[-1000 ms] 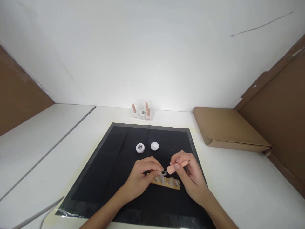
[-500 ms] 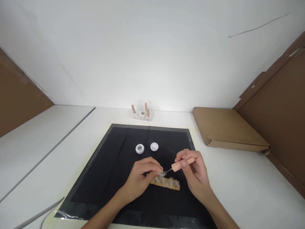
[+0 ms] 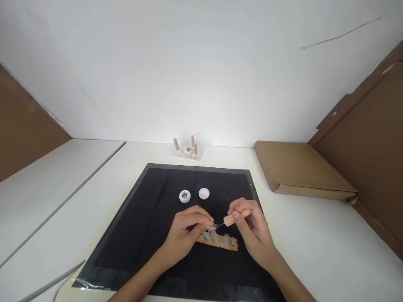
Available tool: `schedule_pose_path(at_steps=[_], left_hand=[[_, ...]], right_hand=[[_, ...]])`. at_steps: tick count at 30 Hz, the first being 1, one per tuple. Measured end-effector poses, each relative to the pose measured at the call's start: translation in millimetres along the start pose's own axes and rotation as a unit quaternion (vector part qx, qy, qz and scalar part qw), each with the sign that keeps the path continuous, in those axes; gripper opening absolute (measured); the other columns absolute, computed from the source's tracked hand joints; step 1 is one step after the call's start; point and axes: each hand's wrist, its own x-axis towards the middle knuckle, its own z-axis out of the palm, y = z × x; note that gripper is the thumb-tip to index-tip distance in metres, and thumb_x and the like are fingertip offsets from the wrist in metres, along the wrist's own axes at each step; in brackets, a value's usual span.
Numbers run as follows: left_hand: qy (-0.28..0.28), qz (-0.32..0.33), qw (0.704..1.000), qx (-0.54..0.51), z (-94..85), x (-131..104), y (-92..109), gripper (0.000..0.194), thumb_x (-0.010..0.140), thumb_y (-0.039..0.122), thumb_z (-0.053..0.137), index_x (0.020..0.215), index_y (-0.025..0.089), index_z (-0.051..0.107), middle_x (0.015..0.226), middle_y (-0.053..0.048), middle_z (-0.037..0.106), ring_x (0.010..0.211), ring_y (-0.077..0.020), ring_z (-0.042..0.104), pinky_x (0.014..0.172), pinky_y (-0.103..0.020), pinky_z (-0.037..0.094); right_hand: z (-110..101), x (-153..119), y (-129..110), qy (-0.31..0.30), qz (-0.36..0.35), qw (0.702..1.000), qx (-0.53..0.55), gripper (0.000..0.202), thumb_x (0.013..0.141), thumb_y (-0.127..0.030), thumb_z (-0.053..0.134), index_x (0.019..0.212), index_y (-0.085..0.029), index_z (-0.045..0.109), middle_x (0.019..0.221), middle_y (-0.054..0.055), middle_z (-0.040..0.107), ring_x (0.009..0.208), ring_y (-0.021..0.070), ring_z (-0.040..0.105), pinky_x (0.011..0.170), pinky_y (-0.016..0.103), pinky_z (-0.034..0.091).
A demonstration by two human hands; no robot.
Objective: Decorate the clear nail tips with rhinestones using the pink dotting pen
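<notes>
"Left hand first?"

"My left hand: thumb and fingers drawn into a pinch, small clear piece at the tips. Hand comes in over the middle of the black mat, piece held just above the tan strip, its free end toward my right."

"Right?"

"My right hand: thumb and fingers closed round a peach handle, over the mat's right part, not far from the right edge. Thin dark stem runs from the handle to the clear piece's free end. Contact at the tip too small to be sure of."

"And the strip?"

"Flat on the mat, nearer the near edge than the far one, right of centre. Its right end tilts slightly toward the near edge; its left end partly behind my left fingers. More clear pieces sit in a row along it."

"Elsewhere on the mat?"

"White jar, grey inside, toward the far edge, a little left of centre. Shallow white dish just to its right, apart from it."

"Off the mat?"

"Clear tray beyond the far edge, near the wall, holding three peach-capped bottles. Flat cardboard box beyond the far right corner."
</notes>
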Motion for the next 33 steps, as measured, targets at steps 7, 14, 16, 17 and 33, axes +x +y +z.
schedule_pose_path(at_steps=[7, 14, 16, 17, 33], left_hand=[[0.014, -0.044, 0.999, -0.025, -3.3, 3.7, -1.7, 0.013, 0.080, 0.020, 0.063, 0.072, 0.016, 0.073, 0.074, -0.007, 0.069, 0.068, -0.0158, 0.065, 0.062, -0.024, 0.051], [0.011, -0.083, 0.995, -0.051, -1.6, 2.9, -2.8, 0.014, 0.080, 0.024, 0.064, 0.071, 0.015, 0.072, 0.075, -0.007, 0.068, 0.069, -0.0154, 0.063, 0.062, -0.024, 0.049], [0.015, -0.093, 0.994, -0.056, -0.8, 1.6, -3.6, 0.014, 0.080, 0.025, 0.065, 0.072, 0.015, 0.072, 0.075, -0.007, 0.067, 0.069, -0.0158, 0.063, 0.062, -0.025, 0.049], [0.016, -0.098, 0.993, -0.060, -0.4, 1.2, -3.9, 0.014, 0.079, 0.025, 0.065, 0.073, 0.015, 0.072, 0.075, -0.007, 0.067, 0.069, -0.0159, 0.062, 0.062, -0.025, 0.049], [0.003, -0.143, 0.986, -0.083, -0.5, 1.9, -5.8, 0.016, 0.079, 0.027, 0.065, 0.072, 0.014, 0.070, 0.071, -0.004, 0.062, 0.061, -0.0116, 0.054, 0.057, -0.023, 0.042]], right_hand=[[2.8, -5.3, 5.6, 0.053, -0.099, 0.994, -0.001, 0.009, 0.093, -0.025, 0.046, 0.101, -0.027, 0.045, 0.087, 0.003, 0.058, 0.081, 0.0184, 0.056, 0.066, 0.034, 0.047], [4.0, -4.7, 1.8, -0.006, -0.096, 0.995, -0.026, 0.016, 0.091, -0.015, 0.046, 0.102, -0.027, 0.047, 0.088, 0.003, 0.060, 0.085, 0.0187, 0.058, 0.069, 0.034, 0.047], [3.2, -3.2, 0.4, -0.009, -0.092, 0.995, -0.031, 0.016, 0.091, -0.012, 0.045, 0.098, -0.026, 0.047, 0.084, 0.003, 0.061, 0.084, 0.0183, 0.057, 0.069, 0.033, 0.046], [2.7, -2.5, 0.1, -0.006, -0.092, 0.995, -0.035, 0.016, 0.090, -0.011, 0.045, 0.096, -0.026, 0.047, 0.083, 0.002, 0.061, 0.083, 0.0182, 0.057, 0.069, 0.033, 0.046], [2.6, -7.1, 5.4, 0.021, -0.117, 0.993, -0.011, 0.013, 0.090, -0.016, 0.049, 0.099, -0.026, 0.048, 0.096, 0.004, 0.061, 0.084, 0.0179, 0.062, 0.065, 0.032, 0.052]])
